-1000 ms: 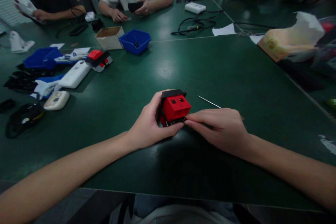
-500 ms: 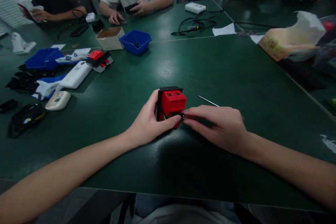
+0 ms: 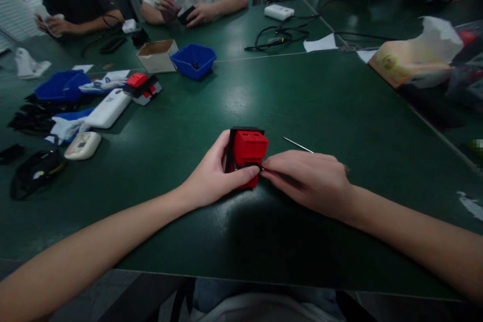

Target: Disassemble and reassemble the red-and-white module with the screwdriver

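A red and black part (image 3: 251,147) stands in front of me on the green table, two small slots in its red top. My left hand (image 3: 221,173) is wrapped round its left side, the thumb across its lower front. At its lower right edge, the fingertips of my right hand (image 3: 311,178) are pinched on a tiny dark piece too small to name. A thin metal rod (image 3: 297,144) lies beyond my right hand, its near end hidden behind the hand.
Left on the green table (image 3: 264,90) are a white power bank (image 3: 109,108), a second red and black part (image 3: 142,88), a white case (image 3: 83,145) and a coiled cable (image 3: 37,173). Farther back are a blue bin (image 3: 194,60), a cardboard box (image 3: 156,55) and several people.
The red part has tilted slightly in my left hand. My right fingers have closed in and shifted a little lower. Across the table, a person's hand has lifted off the tabletop.
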Available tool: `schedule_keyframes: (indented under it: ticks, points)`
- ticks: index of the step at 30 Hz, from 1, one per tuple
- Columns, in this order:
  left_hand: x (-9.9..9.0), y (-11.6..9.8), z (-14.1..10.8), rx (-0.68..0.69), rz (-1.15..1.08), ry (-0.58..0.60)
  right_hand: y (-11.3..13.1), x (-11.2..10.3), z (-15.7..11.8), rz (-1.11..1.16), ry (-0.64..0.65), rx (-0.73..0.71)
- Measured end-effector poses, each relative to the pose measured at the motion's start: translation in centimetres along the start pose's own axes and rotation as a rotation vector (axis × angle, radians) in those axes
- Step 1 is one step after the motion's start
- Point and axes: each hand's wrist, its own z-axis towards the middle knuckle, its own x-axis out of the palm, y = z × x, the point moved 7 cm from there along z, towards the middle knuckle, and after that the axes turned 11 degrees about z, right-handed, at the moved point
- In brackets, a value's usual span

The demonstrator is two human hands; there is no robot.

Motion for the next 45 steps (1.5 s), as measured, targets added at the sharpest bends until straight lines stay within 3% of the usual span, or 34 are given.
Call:
schedule_keyframes:
  ticks: [5, 18, 30, 34, 37, 42, 45]
  points:
    - [0.2, 0.1, 0.0, -0.002, -0.01, 0.025, 0.7, -0.2, 0.5, 0.027, -0.054, -0.079]
    - [0.3, 0.2, -0.1, -0.028, -0.026, 0.028, 0.1, -0.1, 0.6, 0.058, -0.044, 0.015]
    - [0.1, -0.2, 0.1, 0.002, 0.037, -0.026, -0.3, 0.0, 0.5, 0.035, -0.026, 0.017]
    - [0.1, 0.0, 0.1, -0.022, 0.02, -0.006, -0.5, -0.4, 0.5, -0.028, 0.016, -0.052]
    - [0.4, 0.7, 0.0, -0.093, -0.124, 0.034, -1.4, -1.1, 0.4, -0.159, 0.1, -0.008]
    - [0.3, 1.4, 0.1, -0.204, -0.366, -0.001, -5.5, -3.0, -2.0, -0.43, 0.266, 0.28]
    - [0.1, 1.6, 0.2, -0.268, -0.442, -0.031, -7.5, -3.9, -4.1, -0.393, 0.311, 0.294]
